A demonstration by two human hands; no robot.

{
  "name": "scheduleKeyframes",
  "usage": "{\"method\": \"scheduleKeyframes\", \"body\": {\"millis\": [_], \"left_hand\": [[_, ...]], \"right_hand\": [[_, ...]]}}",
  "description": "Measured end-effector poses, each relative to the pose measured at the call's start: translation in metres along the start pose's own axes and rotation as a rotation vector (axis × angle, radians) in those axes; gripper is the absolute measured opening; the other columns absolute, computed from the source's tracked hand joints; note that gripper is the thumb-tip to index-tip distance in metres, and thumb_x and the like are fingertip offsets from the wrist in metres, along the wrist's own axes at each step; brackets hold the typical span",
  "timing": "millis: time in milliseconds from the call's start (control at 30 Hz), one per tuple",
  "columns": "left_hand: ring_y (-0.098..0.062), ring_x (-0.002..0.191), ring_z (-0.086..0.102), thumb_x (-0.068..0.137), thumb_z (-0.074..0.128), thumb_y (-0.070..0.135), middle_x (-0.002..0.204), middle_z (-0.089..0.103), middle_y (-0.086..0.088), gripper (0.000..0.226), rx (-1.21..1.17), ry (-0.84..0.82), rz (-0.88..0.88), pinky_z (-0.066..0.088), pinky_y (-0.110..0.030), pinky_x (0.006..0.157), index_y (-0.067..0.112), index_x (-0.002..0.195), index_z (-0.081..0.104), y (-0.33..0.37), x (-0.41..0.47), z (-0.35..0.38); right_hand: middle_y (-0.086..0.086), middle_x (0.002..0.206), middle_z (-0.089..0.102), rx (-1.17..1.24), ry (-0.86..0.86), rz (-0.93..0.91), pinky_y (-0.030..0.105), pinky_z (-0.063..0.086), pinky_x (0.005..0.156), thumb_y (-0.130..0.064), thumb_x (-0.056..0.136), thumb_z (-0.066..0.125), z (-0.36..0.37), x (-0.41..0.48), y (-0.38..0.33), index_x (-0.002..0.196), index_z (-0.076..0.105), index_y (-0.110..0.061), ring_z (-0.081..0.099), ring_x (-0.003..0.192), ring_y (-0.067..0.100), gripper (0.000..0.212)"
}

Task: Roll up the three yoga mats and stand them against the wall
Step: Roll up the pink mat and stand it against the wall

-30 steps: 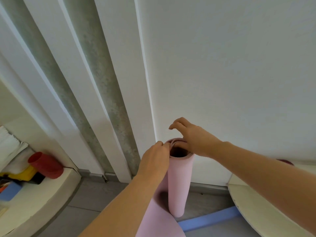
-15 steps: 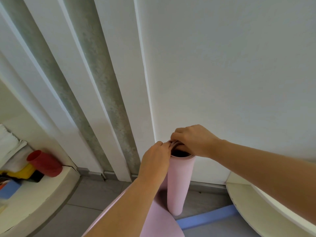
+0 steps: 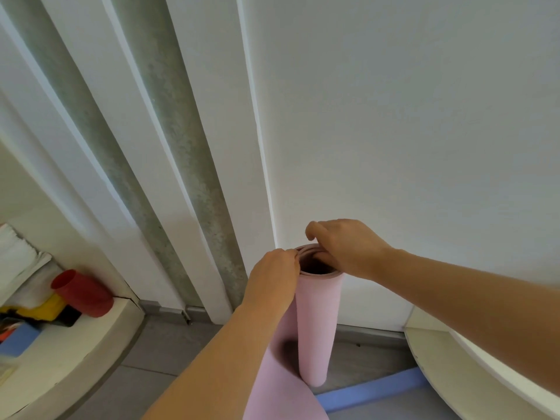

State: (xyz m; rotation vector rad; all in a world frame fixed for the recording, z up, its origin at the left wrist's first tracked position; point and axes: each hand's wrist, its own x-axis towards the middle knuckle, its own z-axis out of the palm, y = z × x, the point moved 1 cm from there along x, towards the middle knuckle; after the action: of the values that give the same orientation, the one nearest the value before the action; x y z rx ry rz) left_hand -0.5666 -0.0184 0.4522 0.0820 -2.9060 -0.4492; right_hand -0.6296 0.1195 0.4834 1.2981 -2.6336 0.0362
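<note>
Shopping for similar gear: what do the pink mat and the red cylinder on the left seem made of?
The pink yoga mat: likely soft foam, matte; thick layers curl at its top rim and the loose end bends smoothly. The red cylinder: hollow, dull finish, plastic or foam; cannot tell which.

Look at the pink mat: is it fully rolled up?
No, the pink mat stands on end as a roll, but a loose flap of it spreads out toward the floor.

A smooth, matt pink yoga mat [image 3: 318, 322] of foam-like material, a matt white wall [image 3: 409, 116] with a fine grain, mottled rough-looking grey strips [image 3: 181, 140], matt grey floor tiles [image 3: 157, 350] and a red plastic-looking cup [image 3: 85, 294].
</note>
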Motion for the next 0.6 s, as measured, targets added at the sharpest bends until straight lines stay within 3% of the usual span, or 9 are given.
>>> {"method": "scheduleKeyframes", "body": {"millis": [133,267,400,600], "left_hand": [[-0.014,0.072,0.047,0.102,0.034,0.018,0.084,0.056,-0.001,0.030,-0.005,0.007,-0.024,0.031,-0.022,0.062,0.009,0.103,0.062,-0.002,-0.001,-0.002],[-0.014,0.071,0.048,0.101,0.035,0.016,0.089,0.061,-0.004,0.028,0.013,-0.003,-0.047,0.030,-0.021,0.059,0.010,0.103,0.062,-0.004,0.000,-0.002],[-0.014,0.071,0.050,0.101,0.037,0.016,0.088,0.061,-0.004,0.026,0.004,-0.001,-0.044,0.033,-0.021,0.059,0.010,0.105,0.063,-0.002,-0.001,-0.002],[-0.013,0.068,0.047,0.102,0.037,0.023,0.079,0.051,0.001,0.029,-0.017,0.004,-0.038,0.028,-0.018,0.049,0.010,0.104,0.063,0.005,-0.002,-0.004]], "right_hand": [[0.006,0.092,0.062,0.015,0.038,-0.008,0.034,0.044,0.065,-0.020,0.094,0.050,0.002,-0.001,-0.002,0.093,0.064,-0.008,0.058,0.078,0.029,0.018],[-0.001,0.103,0.058,-0.091,-0.043,0.068,0.026,0.036,0.074,-0.016,0.095,0.045,-0.001,0.000,-0.011,0.103,0.064,-0.016,0.052,0.078,0.021,0.020],[-0.003,0.111,0.057,-0.124,-0.002,0.125,0.029,0.040,0.084,-0.013,0.091,0.053,0.001,-0.005,-0.019,0.109,0.061,-0.020,0.053,0.094,0.019,0.022],[-0.002,0.124,0.052,-0.008,-0.058,0.287,0.028,0.041,0.086,-0.014,0.091,0.051,-0.002,-0.002,-0.017,0.114,0.061,-0.020,0.050,0.104,0.019,0.026]]}}
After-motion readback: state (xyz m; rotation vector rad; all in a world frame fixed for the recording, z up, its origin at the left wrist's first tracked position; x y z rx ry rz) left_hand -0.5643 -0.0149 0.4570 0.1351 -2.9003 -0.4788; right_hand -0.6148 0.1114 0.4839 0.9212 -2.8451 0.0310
